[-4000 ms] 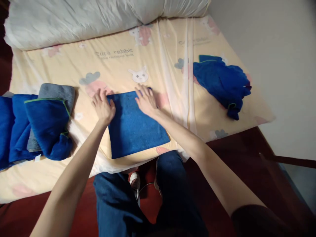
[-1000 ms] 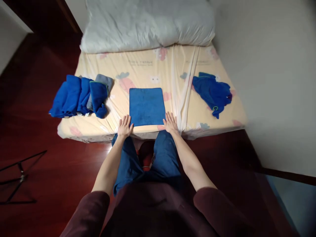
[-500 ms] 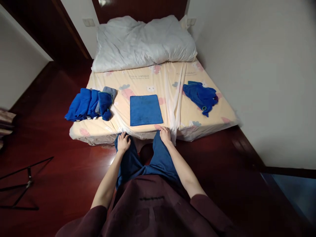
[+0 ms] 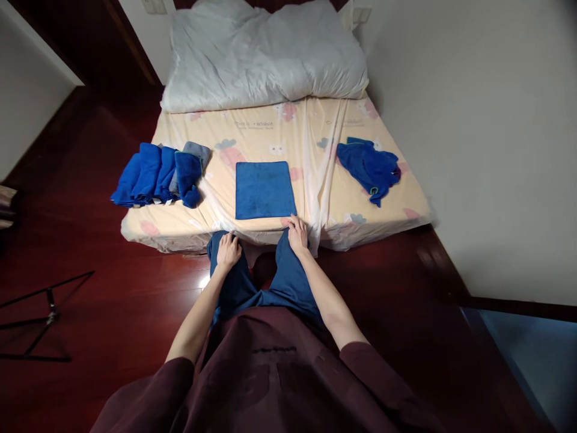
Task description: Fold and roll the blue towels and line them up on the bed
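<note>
A square blue cloth lies flat on the bed, straight in front of my knees. My left hand rests open on my left knee, with nothing in it. Near the cloth's front right corner is my right hand, open over my right knee, its fingertips just short of the cloth or at its edge. To the left, several folded blue and grey cloths lie overlapping in a row. On the right side of the bed sits a crumpled heap of blue cloth with a bit of green edging.
The bed has a pale yellow patterned sheet under a thin translucent cover. A bulky white quilt lies across its far end. Black tripod legs stand on the dark red floor at left. A wall borders the right.
My view has tilted down slightly, so the bed sits higher in the picture. My right hand has shifted a little forward, towards the square cloth. The cloths lie as before.
</note>
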### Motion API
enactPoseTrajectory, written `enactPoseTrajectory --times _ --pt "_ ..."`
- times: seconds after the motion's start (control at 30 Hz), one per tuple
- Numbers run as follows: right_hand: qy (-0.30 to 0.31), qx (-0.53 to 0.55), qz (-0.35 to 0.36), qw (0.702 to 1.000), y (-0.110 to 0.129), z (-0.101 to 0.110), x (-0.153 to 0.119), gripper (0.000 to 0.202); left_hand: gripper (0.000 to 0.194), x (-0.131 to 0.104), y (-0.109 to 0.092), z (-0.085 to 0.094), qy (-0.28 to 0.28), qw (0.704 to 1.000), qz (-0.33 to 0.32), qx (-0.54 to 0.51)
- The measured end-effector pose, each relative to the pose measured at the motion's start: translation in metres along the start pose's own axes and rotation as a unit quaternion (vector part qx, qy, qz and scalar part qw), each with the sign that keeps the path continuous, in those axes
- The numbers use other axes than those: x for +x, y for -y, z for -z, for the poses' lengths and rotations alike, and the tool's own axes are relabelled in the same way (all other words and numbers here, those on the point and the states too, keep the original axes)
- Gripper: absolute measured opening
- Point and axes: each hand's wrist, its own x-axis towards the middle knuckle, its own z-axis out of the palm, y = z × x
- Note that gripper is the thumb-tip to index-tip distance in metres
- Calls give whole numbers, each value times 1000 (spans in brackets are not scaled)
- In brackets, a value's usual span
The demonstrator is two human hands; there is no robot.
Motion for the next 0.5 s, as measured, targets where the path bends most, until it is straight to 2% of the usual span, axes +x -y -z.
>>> enactPoseTrajectory --times 0.1,0.2,0.3,0.5 --pt "10 0 0 1000 -2 -2 6 54 54 2 2 2 -17 1000 5 -6" --pt "18 3 -13 1000 -2 -4 11 56 63 12 1 4 -13 999 -48 -7" --pt "17 2 -29 999 -1 -5 14 58 66 30 -4 5 5 997 -79 -10" --pt "32 -24 -40 998 -2 -10 16 63 68 67 -9 2 16 998 -67 -5"
